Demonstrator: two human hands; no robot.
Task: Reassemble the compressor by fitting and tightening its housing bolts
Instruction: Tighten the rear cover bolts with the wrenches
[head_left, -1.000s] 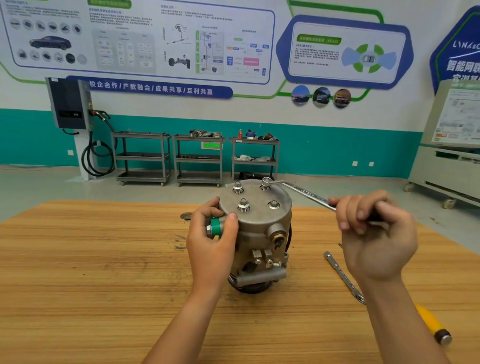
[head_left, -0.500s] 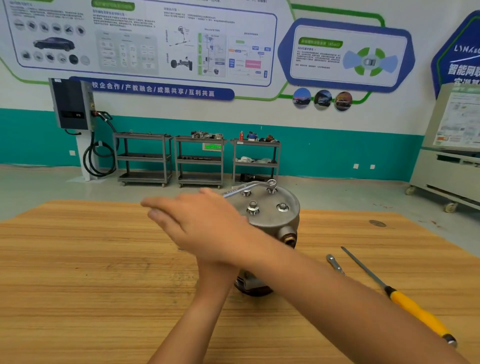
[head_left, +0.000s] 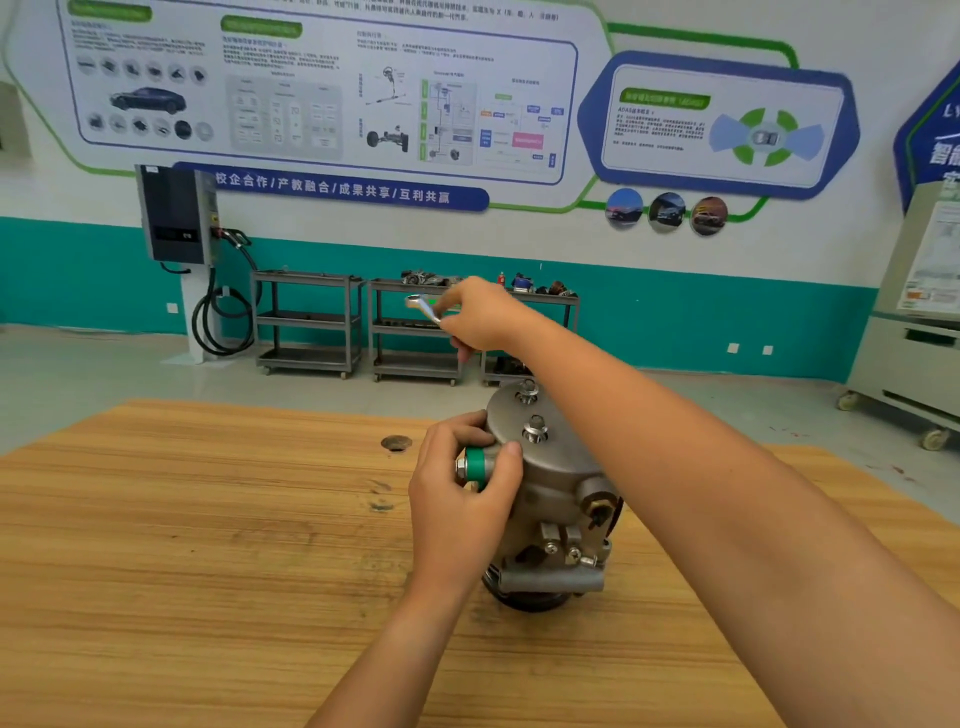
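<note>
A grey metal compressor stands upright on the wooden table. Two flanged bolts show on its round top; my right forearm hides the rest of the top. My left hand grips the compressor's left side, thumb and fingers around a green-capped port. My right hand is raised above and behind the compressor, gripping a silver wrench whose ring end sticks out to the left, clear of the bolts.
A round hole is cut in the table left of the compressor. Beyond the table's far edge stand several metal shelf carts, a wall charger with cable, and a grey cabinet on wheels at the right.
My right hand swung the wrench leftward across the compressor top, then lifted it off the bolt and up behind the housing. My left hand kept its grip on the housing. The view shifted right.
</note>
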